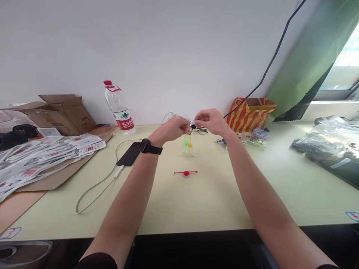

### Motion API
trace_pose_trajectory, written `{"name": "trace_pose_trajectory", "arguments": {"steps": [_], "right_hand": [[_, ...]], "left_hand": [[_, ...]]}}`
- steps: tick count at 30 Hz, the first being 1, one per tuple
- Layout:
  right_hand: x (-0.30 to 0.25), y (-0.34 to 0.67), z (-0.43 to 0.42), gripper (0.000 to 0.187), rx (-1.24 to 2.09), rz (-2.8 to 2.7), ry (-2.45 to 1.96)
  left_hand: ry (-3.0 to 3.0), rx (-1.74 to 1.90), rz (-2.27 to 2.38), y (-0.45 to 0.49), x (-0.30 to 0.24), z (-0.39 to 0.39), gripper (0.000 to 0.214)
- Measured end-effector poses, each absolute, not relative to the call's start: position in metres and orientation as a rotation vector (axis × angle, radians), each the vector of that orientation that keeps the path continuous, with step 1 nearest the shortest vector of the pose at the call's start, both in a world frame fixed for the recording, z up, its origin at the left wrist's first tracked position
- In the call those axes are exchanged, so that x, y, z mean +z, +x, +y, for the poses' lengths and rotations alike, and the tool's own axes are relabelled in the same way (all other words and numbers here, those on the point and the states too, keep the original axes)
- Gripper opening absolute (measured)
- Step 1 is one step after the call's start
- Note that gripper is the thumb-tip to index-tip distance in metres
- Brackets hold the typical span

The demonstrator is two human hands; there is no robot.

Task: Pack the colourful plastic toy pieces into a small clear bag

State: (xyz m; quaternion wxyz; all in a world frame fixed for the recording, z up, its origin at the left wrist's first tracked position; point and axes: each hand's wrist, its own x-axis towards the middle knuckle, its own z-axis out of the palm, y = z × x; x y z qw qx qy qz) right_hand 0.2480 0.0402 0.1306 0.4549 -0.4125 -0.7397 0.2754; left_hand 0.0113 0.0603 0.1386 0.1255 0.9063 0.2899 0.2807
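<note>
My left hand (178,127), with a black watch on its wrist, is closed in a pinch above the middle of the table. Close beside it, my right hand (209,120) also pinches with thumb and fingers. Below the fingertips hangs a small clear plastic bag (186,151) holding a green spinner (185,144) and a yellow spinner (190,145). Its upper edge is hard to make out between the hands. Nearer to me, a red arrow spinner (186,173) on a clear base lies on the table, apart from both hands.
On the left are a phone (129,154) with a charging cable, a water bottle (120,112), piled white tags (50,151) and a cardboard box (64,114). Glasses (202,131) lie behind the hands. To the right are a striped bag (249,116), bagged pieces (254,141) and plastic wrapping (328,138).
</note>
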Motion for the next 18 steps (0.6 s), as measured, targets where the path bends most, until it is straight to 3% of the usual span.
{"name": "trace_pose_trajectory", "arguments": {"steps": [18], "right_hand": [[0.146, 0.265, 0.022, 0.004, 0.687, -1.862, -1.134]], "left_hand": [[2.687, 0.732, 0.825, 0.009, 0.139, 0.062, 0.021]]}}
